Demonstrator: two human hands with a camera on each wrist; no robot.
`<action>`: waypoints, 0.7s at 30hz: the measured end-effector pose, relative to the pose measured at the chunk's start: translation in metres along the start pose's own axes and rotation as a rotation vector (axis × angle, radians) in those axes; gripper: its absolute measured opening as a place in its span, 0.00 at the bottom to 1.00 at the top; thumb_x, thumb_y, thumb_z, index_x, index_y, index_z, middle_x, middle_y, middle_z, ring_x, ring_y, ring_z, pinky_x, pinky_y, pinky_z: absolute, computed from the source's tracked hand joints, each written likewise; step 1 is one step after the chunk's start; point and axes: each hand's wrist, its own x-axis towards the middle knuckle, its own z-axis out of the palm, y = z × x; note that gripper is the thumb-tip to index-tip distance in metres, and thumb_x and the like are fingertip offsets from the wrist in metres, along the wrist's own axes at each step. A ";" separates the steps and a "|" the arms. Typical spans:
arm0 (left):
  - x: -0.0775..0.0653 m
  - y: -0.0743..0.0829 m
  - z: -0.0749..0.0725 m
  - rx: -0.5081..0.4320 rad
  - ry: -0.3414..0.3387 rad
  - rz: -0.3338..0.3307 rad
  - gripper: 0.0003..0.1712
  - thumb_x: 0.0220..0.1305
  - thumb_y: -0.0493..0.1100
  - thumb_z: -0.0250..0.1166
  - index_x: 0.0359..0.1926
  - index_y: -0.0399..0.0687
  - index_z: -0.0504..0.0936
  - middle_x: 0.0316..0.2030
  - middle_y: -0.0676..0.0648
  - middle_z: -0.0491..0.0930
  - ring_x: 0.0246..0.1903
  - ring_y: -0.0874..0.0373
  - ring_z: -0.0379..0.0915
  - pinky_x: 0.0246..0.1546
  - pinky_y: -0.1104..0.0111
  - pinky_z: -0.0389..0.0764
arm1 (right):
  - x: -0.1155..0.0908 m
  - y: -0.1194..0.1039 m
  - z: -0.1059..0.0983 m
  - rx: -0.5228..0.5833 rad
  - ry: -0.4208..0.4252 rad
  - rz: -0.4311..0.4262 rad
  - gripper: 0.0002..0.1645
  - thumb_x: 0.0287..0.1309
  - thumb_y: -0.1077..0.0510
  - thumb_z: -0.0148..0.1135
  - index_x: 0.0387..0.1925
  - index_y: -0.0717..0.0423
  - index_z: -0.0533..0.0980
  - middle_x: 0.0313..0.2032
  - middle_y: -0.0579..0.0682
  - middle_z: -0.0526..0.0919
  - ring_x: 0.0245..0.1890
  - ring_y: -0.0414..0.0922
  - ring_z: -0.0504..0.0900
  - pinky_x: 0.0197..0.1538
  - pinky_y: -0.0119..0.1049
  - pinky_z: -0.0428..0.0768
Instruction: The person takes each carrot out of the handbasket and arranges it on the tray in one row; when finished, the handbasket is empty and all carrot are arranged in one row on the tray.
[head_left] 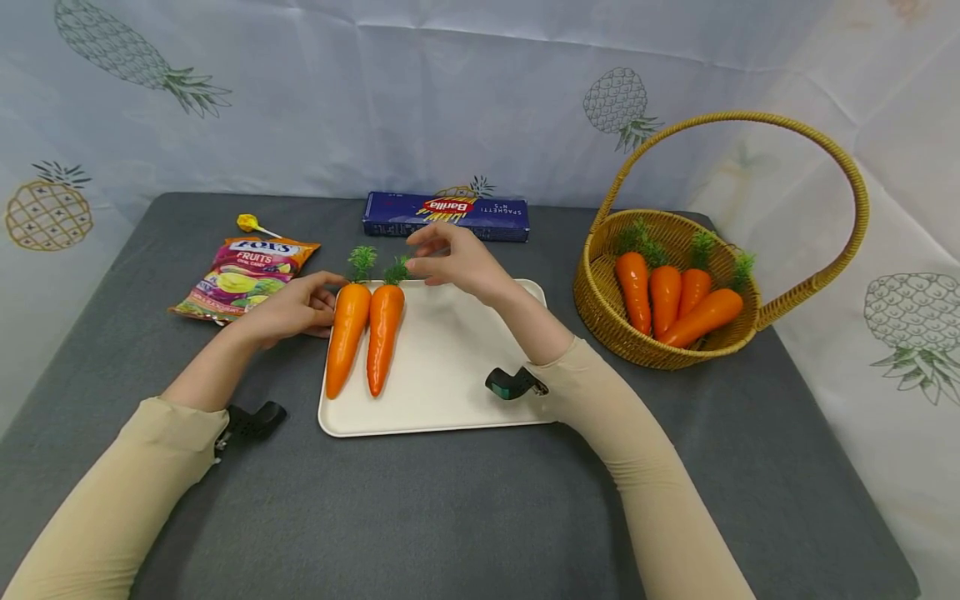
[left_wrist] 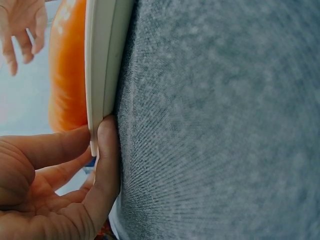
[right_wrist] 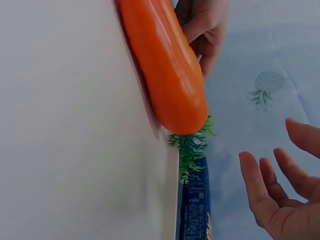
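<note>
The left hand (head_left: 296,308) grasps the left edge of a cream tray (head_left: 457,358), thumb on top of the rim and a finger beneath it, as the left wrist view shows. The right hand (head_left: 453,262) is released, its fingers loosely bent and holding nothing, over the tray's far edge near the leafy tops of two carrots. Those carrots, a left one (head_left: 348,337) and a right one (head_left: 386,333), lie side by side in the left part of the tray, tips toward the person and greens reaching past the far rim. Close by the left hand, a candy bag (head_left: 247,279) crowds that side, with a yellow lollipop (head_left: 247,222) just behind it. Beyond the tray, a blue spaghetti box (head_left: 480,218) lies lengthwise behind the right hand. To the right of the tray stands a wicker basket (head_left: 637,346) with a tall arched handle; four more carrots (head_left: 701,318) rest inside. The right sleeve (head_left: 630,433) hides the tray's near right corner, and a black wrist camera (head_left: 510,383) juts over the tray. Everything sits on a dark grey table (head_left: 375,517) before a pineapple-print cloth (head_left: 480,100).
</note>
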 end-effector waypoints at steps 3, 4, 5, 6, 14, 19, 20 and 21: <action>0.000 0.000 0.000 -0.001 0.001 0.001 0.34 0.70 0.32 0.52 0.73 0.32 0.52 0.45 0.38 0.69 0.37 0.61 0.73 0.39 0.73 0.86 | -0.003 -0.004 -0.006 0.005 0.020 -0.028 0.21 0.62 0.57 0.65 0.57 0.54 0.74 0.48 0.53 0.77 0.49 0.50 0.79 0.55 0.48 0.85; 0.000 0.001 0.000 -0.001 0.001 0.002 0.34 0.70 0.32 0.52 0.73 0.32 0.52 0.45 0.38 0.69 0.37 0.61 0.73 0.39 0.73 0.86 | -0.004 -0.006 -0.008 0.011 0.026 -0.037 0.21 0.63 0.58 0.64 0.57 0.54 0.74 0.48 0.53 0.77 0.50 0.52 0.79 0.56 0.48 0.84; -0.001 0.001 0.000 -0.001 0.002 0.002 0.34 0.70 0.32 0.52 0.73 0.32 0.53 0.45 0.38 0.69 0.37 0.61 0.73 0.39 0.73 0.86 | -0.006 -0.008 -0.010 0.019 0.033 -0.046 0.21 0.63 0.58 0.64 0.57 0.54 0.74 0.47 0.53 0.77 0.51 0.54 0.79 0.56 0.49 0.84; -0.001 0.001 0.000 -0.001 0.002 0.003 0.34 0.70 0.32 0.52 0.73 0.32 0.53 0.45 0.38 0.69 0.37 0.61 0.73 0.39 0.73 0.86 | -0.007 -0.009 -0.012 0.021 0.041 -0.054 0.21 0.63 0.58 0.64 0.57 0.55 0.74 0.47 0.52 0.77 0.52 0.55 0.79 0.55 0.48 0.85; -0.002 0.001 0.000 0.001 0.001 0.008 0.34 0.69 0.32 0.53 0.73 0.32 0.52 0.45 0.39 0.69 0.37 0.61 0.73 0.39 0.73 0.86 | -0.017 -0.023 -0.031 0.074 0.081 -0.078 0.22 0.64 0.58 0.63 0.58 0.55 0.74 0.48 0.50 0.76 0.52 0.50 0.78 0.54 0.43 0.86; -0.001 0.000 0.000 0.001 0.003 0.001 0.34 0.70 0.32 0.52 0.73 0.33 0.53 0.45 0.38 0.69 0.37 0.60 0.73 0.39 0.73 0.86 | -0.025 -0.033 -0.043 0.090 0.119 -0.106 0.21 0.65 0.57 0.62 0.58 0.54 0.74 0.50 0.48 0.76 0.51 0.46 0.79 0.54 0.41 0.85; -0.001 0.000 0.000 0.002 0.003 0.002 0.34 0.69 0.32 0.52 0.73 0.33 0.53 0.45 0.38 0.69 0.37 0.59 0.73 0.39 0.73 0.86 | -0.027 -0.035 -0.046 0.098 0.128 -0.114 0.21 0.65 0.58 0.61 0.58 0.55 0.74 0.50 0.48 0.76 0.51 0.46 0.78 0.54 0.41 0.85; -0.001 0.000 0.001 0.002 0.004 0.002 0.34 0.70 0.32 0.52 0.73 0.33 0.53 0.45 0.38 0.69 0.37 0.59 0.73 0.39 0.73 0.86 | -0.029 -0.037 -0.048 0.105 0.136 -0.122 0.21 0.65 0.58 0.61 0.58 0.55 0.74 0.49 0.48 0.76 0.51 0.46 0.78 0.55 0.41 0.85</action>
